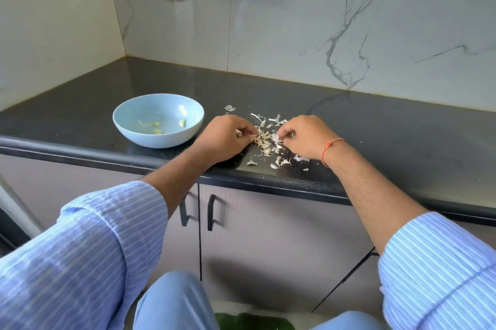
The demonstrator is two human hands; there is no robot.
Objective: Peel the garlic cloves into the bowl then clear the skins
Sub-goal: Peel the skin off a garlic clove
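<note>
1. The left hand (228, 139) rests on the dark desk (375, 125) with its fingers (243, 133) curled narrow, pinching what looks like a scrap of skin or a small clove; which one is too small to tell.
2. The right hand (306, 136) sits at three o'clock of the left, fingers likewise curled tight on a pale piece of skin.
3. Between and around both hands lies the pile of skins (268, 142), scattered out toward the desk's front edge at six o'clock. Both hands probably work right over it so peelings drop in one spot, easy to gather.
4. The blue bowl (128, 128) stands at nine o'clock of the left hand, just beside it, likely kept close for a short drop.
5. A few peeled cloves (157, 131) lie in it, so peeling seems well along and clearing is not yet done.
</note>
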